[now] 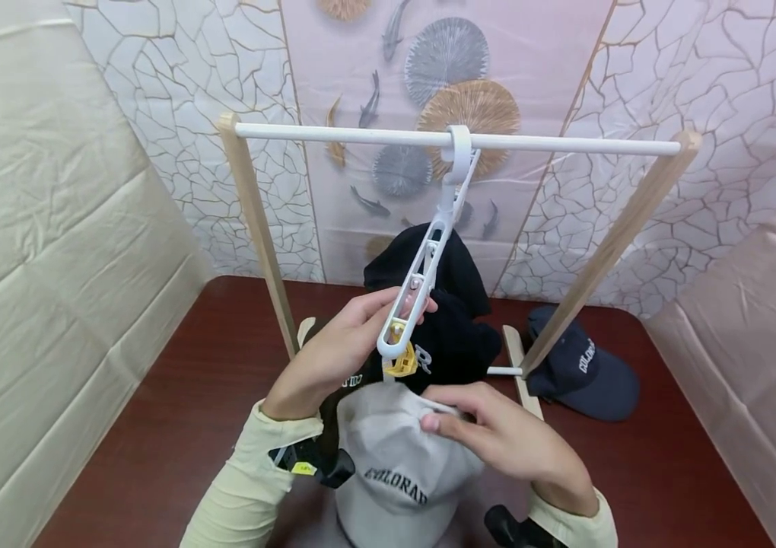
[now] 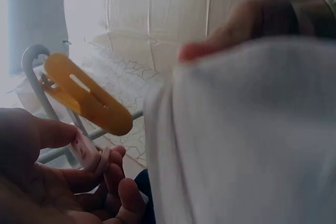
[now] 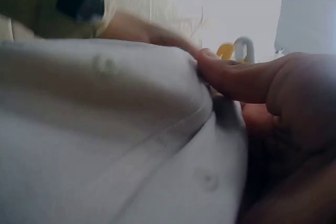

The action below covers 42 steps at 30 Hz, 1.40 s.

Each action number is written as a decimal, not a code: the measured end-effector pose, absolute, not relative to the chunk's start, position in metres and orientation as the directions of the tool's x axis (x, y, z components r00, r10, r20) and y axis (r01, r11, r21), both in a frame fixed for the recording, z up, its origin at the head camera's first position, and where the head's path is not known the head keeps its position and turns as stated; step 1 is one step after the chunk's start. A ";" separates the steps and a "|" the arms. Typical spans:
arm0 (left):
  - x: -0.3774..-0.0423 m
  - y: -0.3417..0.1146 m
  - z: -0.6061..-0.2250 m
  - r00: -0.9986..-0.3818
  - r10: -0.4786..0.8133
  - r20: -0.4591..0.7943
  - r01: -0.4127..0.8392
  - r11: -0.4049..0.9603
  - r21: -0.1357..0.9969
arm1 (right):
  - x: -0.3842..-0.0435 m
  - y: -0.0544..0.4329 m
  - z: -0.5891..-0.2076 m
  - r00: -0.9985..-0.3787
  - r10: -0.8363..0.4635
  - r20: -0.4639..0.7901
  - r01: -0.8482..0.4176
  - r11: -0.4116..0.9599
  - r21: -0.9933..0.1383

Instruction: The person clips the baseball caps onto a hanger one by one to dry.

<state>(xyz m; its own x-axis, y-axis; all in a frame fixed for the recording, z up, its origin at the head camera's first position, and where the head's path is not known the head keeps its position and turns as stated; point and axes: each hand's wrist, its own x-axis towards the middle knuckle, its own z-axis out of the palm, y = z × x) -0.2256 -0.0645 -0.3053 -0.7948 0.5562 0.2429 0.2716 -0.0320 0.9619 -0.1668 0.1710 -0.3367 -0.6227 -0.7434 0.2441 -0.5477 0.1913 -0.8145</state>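
A white hanger (image 1: pixel 422 266) with clips hangs by its hook from the rack's bar. My left hand (image 1: pixel 333 354) reaches to the hanger's left side and pinches a pink clip (image 2: pixel 86 151) between thumb and fingers. Nearer to me, at the hanger's front end, is a yellow clip (image 1: pixel 402 361). Just below it, my right hand (image 1: pixel 504 430) grips a light grey cap (image 1: pixel 398 457) by its crown, thumb on the near side. Dark lettering runs across the cap's front. Black caps (image 1: pixel 459 335) lie behind, under the hanger.
The rack has a white bar (image 1: pixel 333 135) and wooden legs (image 1: pixel 610 251). A navy cap (image 1: pixel 583 369) lies on the dark red table (image 1: pixel 162 434) by the right leg. Padded beige panels (image 1: pixel 39 266) stand at both sides, a patterned backdrop (image 1: pixel 224 99) behind.
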 end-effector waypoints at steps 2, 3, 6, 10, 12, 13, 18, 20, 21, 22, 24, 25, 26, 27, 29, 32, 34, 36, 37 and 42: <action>-0.226 -0.065 -0.305 -0.781 0.575 0.245 0.278 -0.033 0.960 | -0.173 0.169 -0.338 -0.667 -0.709 0.228 -0.546 0.257 -0.797; -0.227 -0.065 -0.305 -0.772 0.584 0.251 0.283 -0.038 0.958 | -0.176 0.169 -0.339 -0.684 -0.693 0.225 -0.546 0.283 -0.789; -0.228 -0.065 -0.306 -0.748 0.607 0.268 0.300 -0.052 0.953 | -0.183 0.166 -0.340 -0.725 -0.655 0.212 -0.528 0.331 -0.782; -0.231 -0.064 -0.309 -0.732 0.612 0.300 0.327 -0.071 0.942 | -0.188 0.165 -0.341 -0.741 -0.631 0.230 -0.529 0.338 -0.779; -0.232 -0.064 -0.310 -0.732 0.603 0.316 0.338 -0.082 0.938 | -0.189 0.165 -0.341 -0.741 -0.624 0.246 -0.537 0.333 -0.775; -0.233 -0.064 -0.310 -0.735 0.596 0.325 0.345 -0.086 0.935 | -0.190 0.164 -0.341 -0.741 -0.622 0.253 -0.543 0.333 -0.771; -0.233 -0.061 -0.309 -0.757 0.547 0.357 0.357 -0.112 0.927 | -0.191 0.162 -0.338 -0.753 -0.590 0.291 -0.576 0.377 -0.725; -0.233 -0.060 -0.309 -0.770 0.528 0.359 0.348 -0.125 0.929 | -0.192 0.161 -0.336 -0.763 -0.569 0.307 -0.586 0.406 -0.701; -0.233 -0.059 -0.309 -0.776 0.519 0.359 0.342 -0.132 0.930 | -0.192 0.161 -0.335 -0.768 -0.559 0.313 -0.587 0.420 -0.692; -0.233 -0.058 -0.309 -0.781 0.512 0.358 0.336 -0.140 0.932 | -0.193 0.160 -0.334 -0.773 -0.549 0.318 -0.589 0.432 -0.683; -0.232 -0.057 -0.309 -0.788 0.502 0.356 0.320 -0.160 0.934 | -0.193 0.159 -0.333 -0.780 -0.534 0.326 -0.591 0.459 -0.664; -0.232 -0.057 -0.310 -0.790 0.499 0.356 0.314 -0.170 0.934 | -0.193 0.159 -0.332 -0.783 -0.529 0.328 -0.592 0.470 -0.655; -0.232 -0.057 -0.310 -0.791 0.496 0.357 0.308 -0.182 0.934 | -0.194 0.159 -0.331 -0.785 -0.525 0.328 -0.592 0.481 -0.647; -0.231 -0.057 -0.311 -0.792 0.493 0.359 0.305 -0.189 0.933 | -0.194 0.158 -0.331 -0.787 -0.522 0.328 -0.592 0.489 -0.641; -0.232 -0.057 -0.311 -0.789 0.490 0.371 0.312 -0.200 0.929 | -0.194 0.158 -0.329 -0.792 -0.517 0.326 -0.588 0.501 -0.635; -0.232 -0.058 -0.312 -0.787 0.479 0.389 0.327 -0.211 0.921 | -0.194 0.158 -0.327 -0.792 -0.516 0.327 -0.589 0.503 -0.633; -0.232 -0.058 -0.311 -0.786 0.473 0.399 0.333 -0.220 0.917 | -0.194 0.158 -0.326 -0.792 -0.515 0.327 -0.588 0.502 -0.634; -0.232 -0.058 -0.311 -0.786 0.470 0.402 0.330 -0.232 0.915 | -0.194 0.158 -0.325 -0.791 -0.514 0.333 -0.592 0.504 -0.629; -0.232 -0.058 -0.310 -0.785 0.468 0.405 0.333 -0.233 0.914 | -0.194 0.159 -0.325 -0.791 -0.512 0.334 -0.592 0.506 -0.628; -0.232 -0.056 -0.312 -0.777 0.457 0.433 0.388 -0.195 0.901 | -0.195 0.160 -0.321 -0.784 -0.512 0.352 -0.606 0.507 -0.613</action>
